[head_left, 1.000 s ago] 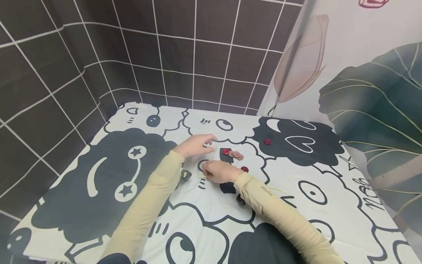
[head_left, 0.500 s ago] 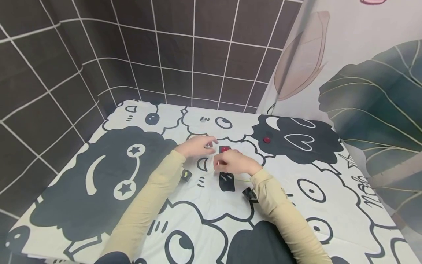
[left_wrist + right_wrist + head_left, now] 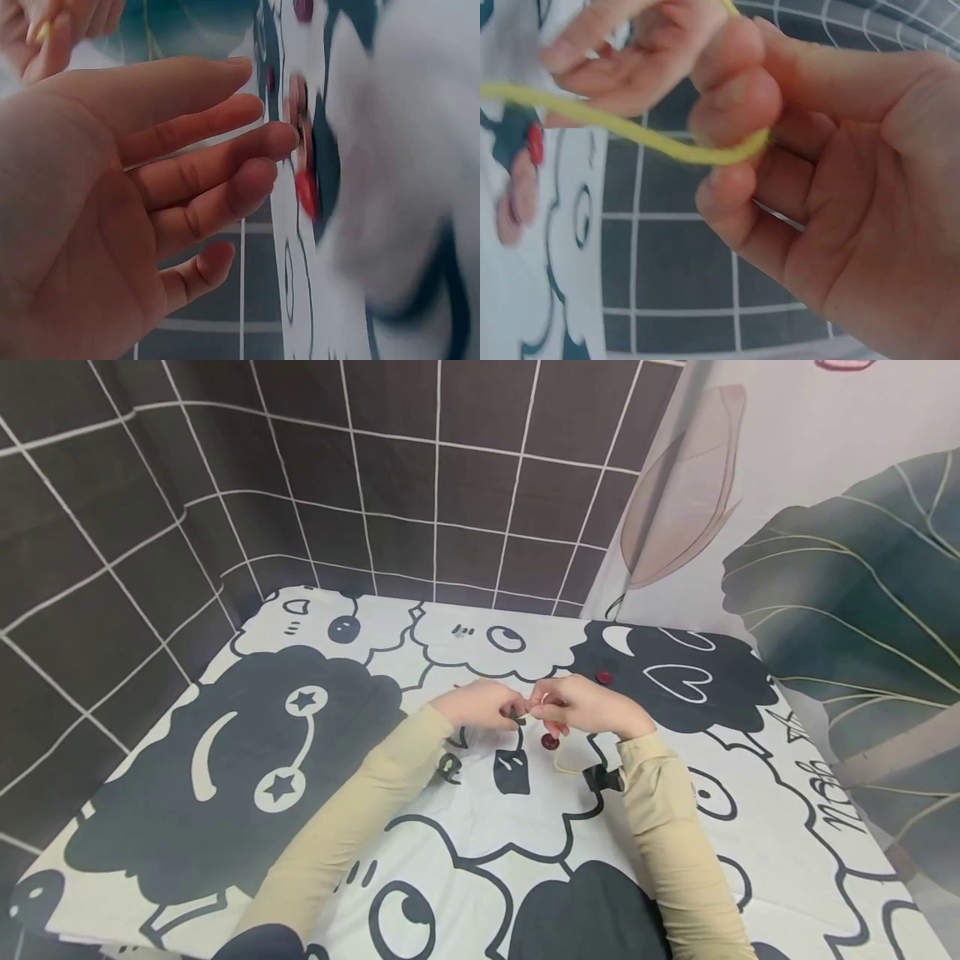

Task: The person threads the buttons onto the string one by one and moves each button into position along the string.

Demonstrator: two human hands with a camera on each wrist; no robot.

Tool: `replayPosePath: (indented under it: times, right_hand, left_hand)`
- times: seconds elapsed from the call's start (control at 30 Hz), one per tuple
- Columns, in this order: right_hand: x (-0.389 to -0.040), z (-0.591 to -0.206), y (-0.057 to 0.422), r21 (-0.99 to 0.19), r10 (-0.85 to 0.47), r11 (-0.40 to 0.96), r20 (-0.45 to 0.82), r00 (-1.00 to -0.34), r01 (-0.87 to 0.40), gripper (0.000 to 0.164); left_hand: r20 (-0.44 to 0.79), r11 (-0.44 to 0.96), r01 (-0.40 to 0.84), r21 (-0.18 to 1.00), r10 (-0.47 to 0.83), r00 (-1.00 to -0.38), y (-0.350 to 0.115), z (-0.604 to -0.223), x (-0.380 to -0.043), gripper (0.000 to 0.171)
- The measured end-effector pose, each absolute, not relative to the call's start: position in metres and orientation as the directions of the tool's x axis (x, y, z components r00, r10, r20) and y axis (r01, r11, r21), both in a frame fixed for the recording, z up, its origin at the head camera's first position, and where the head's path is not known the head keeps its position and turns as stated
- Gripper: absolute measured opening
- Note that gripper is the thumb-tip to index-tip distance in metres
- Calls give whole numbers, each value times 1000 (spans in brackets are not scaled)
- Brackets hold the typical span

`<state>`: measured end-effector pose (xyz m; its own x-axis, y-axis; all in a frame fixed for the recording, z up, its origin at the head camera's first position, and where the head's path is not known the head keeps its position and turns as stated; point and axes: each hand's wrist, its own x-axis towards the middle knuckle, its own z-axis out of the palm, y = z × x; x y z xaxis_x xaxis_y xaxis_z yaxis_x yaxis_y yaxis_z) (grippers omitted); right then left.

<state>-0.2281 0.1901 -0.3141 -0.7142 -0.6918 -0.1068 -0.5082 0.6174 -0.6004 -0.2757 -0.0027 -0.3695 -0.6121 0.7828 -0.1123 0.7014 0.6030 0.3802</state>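
My right hand [image 3: 588, 703] pinches a thin yellow cord [image 3: 652, 139] between thumb and fingertips. In the head view the cord runs down toward a small black piece [image 3: 600, 778] beside the right wrist. My left hand [image 3: 486, 703] is close to the right fingertips; the left wrist view shows its fingers [image 3: 202, 180] loosely bent with nothing between them. A dark red button-like disc [image 3: 550, 741] lies below the right hand. Several pinkish discs [image 3: 517, 195] and a bright red one [image 3: 306, 193] lie on the cloth, mostly hidden behind the hands in the head view.
Another dark red disc [image 3: 603, 677] lies farther back on the right. A small black item with a yellow mark [image 3: 450, 766] lies by the left wrist. The table has a black-and-white cartoon cloth [image 3: 480, 827]; a dark gridded curtain [image 3: 390, 477] hangs behind it.
My right hand has risen and moved right and back with the yellow cord, uncovering the black piece. The left hand has shifted slightly right, to the right fingertips.
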Motion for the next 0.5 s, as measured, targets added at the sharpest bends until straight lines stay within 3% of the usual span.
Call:
replayPosePath:
  times: [0.1,0.3,0.5]
  right_hand:
    - [-227,-308,200,-594,-694,620,-112,-711,-512,6]
    - [-224,-304,214,-579,-697,631,-132,-705,-516,6]
    - [-223,-302,221,-608,-745,586,-145,-651,-535,5]
  left_hand:
    - [-151,604,694,392,786,-599,17,-370,-271,27]
    - [-184,685,642,345,720,-669,47,-376,-256,27]
    - [-162,714,612,340,686,-709,63,-377,-249,24]
